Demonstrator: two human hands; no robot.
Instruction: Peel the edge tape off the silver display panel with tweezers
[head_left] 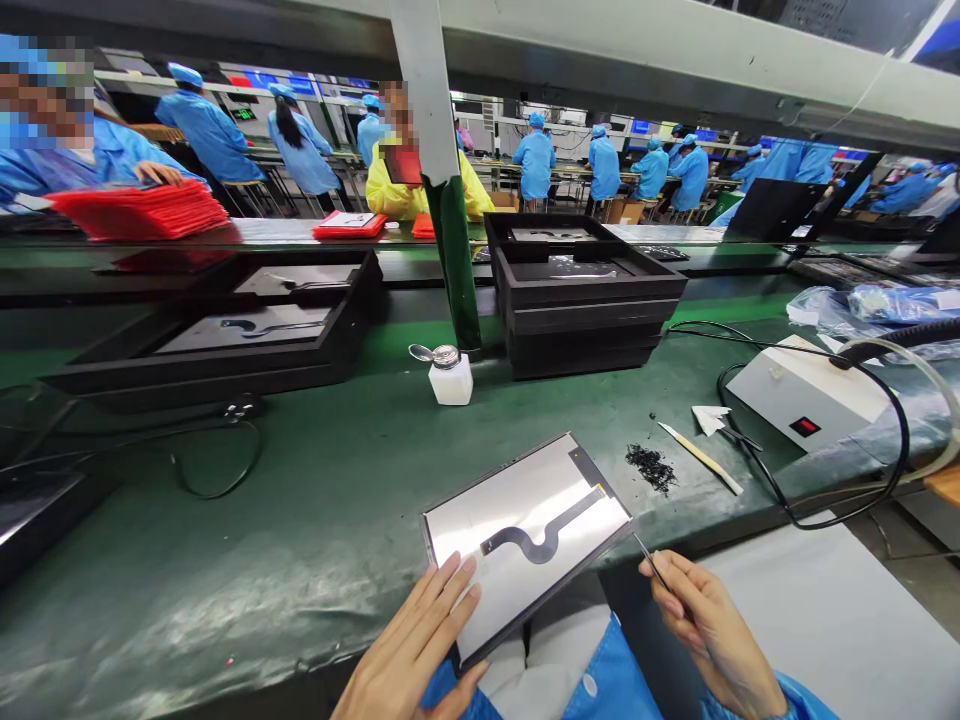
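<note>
A display panel (517, 590) with a silvery back and a curved black flex cable (538, 545) lies tilted at the bench's front edge, partly over my lap. My left hand (420, 640) holds its lower left side, fingers flat on the silvery back and thumb below the edge. In my right hand (701, 620), thumb and fingers pinch a slim pointed metal tool, apparently tweezers (651, 562). Their tip is at the panel's right corner; whether it touches cannot be made out. Beyond that corner sits a small heap of black scraps (651, 468).
Behind the panel stand a white dispenser bottle (451, 380) with its lid up, a green-wrapped post (457, 270) and black trays (585, 320) holding panels. A pale yellow stick (701, 458), a grey box (810, 390) and looping cables lie right. Co-workers sit across the bench.
</note>
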